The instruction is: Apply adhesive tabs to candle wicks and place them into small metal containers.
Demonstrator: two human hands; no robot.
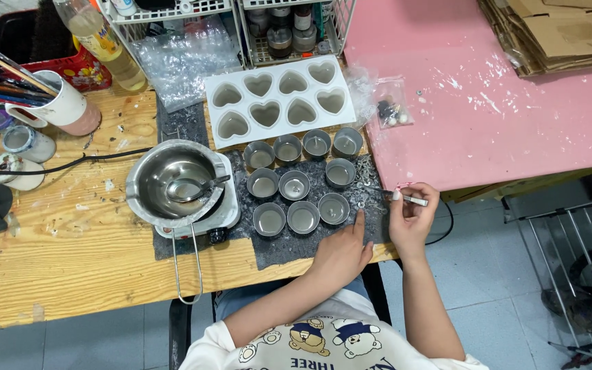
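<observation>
Grey mat [279, 247] carries the small metal cups [296, 188]; her left hand [342, 252] presses one fingertip on a tiny ring [361, 204] beside them, right hand [412, 218] pinching tweezers [405, 198], so slow, steady pickup seems wise.

A thin white stick [414, 200] lay level above the counter's right edge. Small metal rings [368, 186] lay scattered flat on the dark mat near that edge.
</observation>
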